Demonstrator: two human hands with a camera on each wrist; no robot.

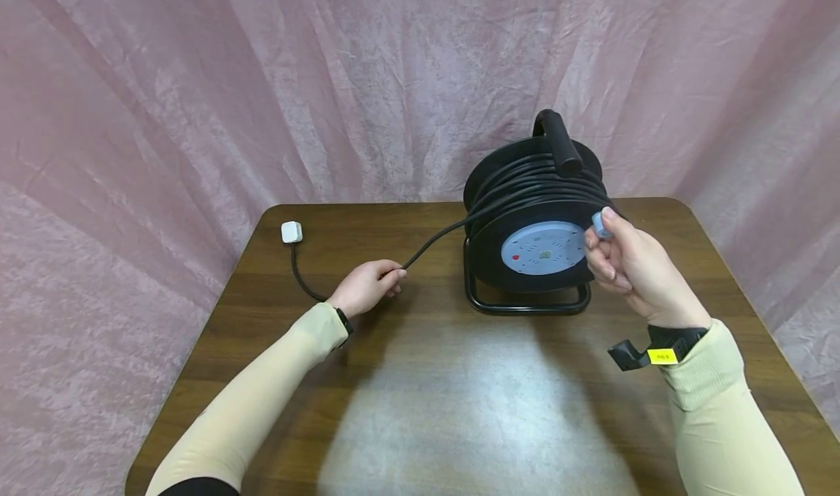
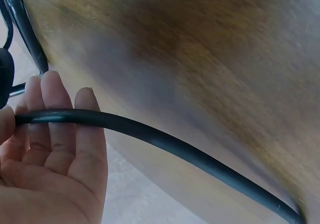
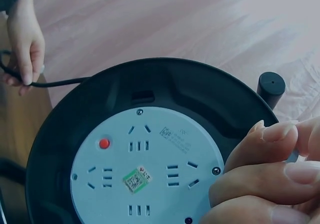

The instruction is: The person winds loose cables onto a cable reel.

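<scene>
A black cable reel (image 1: 488,248) with a light blue socket face (image 1: 543,248) stands on the table, black cord wound round its drum. My right hand (image 1: 633,266) pinches a small blue crank knob (image 1: 600,225) at the reel's right side; in the right wrist view the curled fingers (image 3: 260,184) largely hide it. To the left, my left hand (image 1: 367,286) pinches the black cord (image 1: 433,239) between thumb and fingers. In the left wrist view the cord (image 2: 165,141) crosses the fingers. Past this hand, the cord ends in a white plug (image 1: 292,232) on the table.
The reel has a black carrying handle (image 1: 558,142) on top and a tubular stand (image 1: 528,309) beneath. Under everything lies a brown wooden table (image 1: 420,379). A pink curtain (image 1: 394,80) hangs behind the table's back edge and down the sides.
</scene>
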